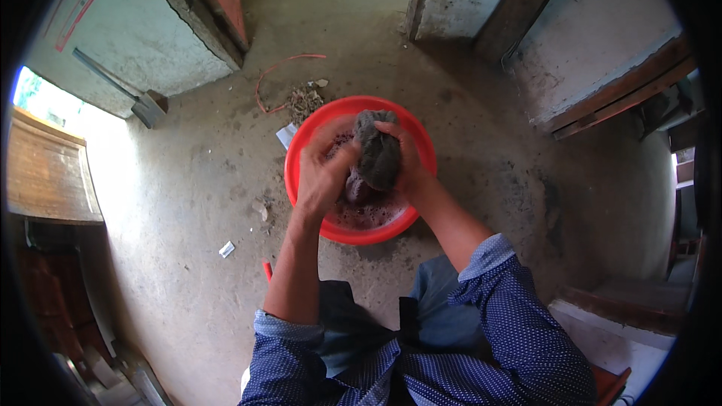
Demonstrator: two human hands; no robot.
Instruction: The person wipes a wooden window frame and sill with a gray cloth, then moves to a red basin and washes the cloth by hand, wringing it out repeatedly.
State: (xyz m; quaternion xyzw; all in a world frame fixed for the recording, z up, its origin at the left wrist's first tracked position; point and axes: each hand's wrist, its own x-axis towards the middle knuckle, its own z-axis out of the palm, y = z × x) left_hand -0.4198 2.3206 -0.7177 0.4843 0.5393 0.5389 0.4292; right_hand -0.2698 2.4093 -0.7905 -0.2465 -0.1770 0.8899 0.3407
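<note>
A red plastic basin (361, 237) stands on the floor before me, with foamy, dark-tinted water (375, 219) inside. Over it is a bunched, wet-looking grey cloth (379, 158). My right hand (410, 160) grips the cloth from the right, its thumb lying across the upper part. From the left, my left hand (324, 172) meets the same cloth, thumb at its edge and fingertips partly hidden behind it; this hand is slightly blurred. A purplish piece of fabric (356, 187) shows beneath the bundle, and whether it belongs to the same cloth I cannot tell.
Beyond the basin lie a heap of debris (304, 102) and a thin red cord (258, 87). White paper (286, 135) touches the basin's left side; a scrap (227, 249) lies nearer. A shovel (148, 110) leans on the left wall. A wooden panel (53, 169) stands at far left.
</note>
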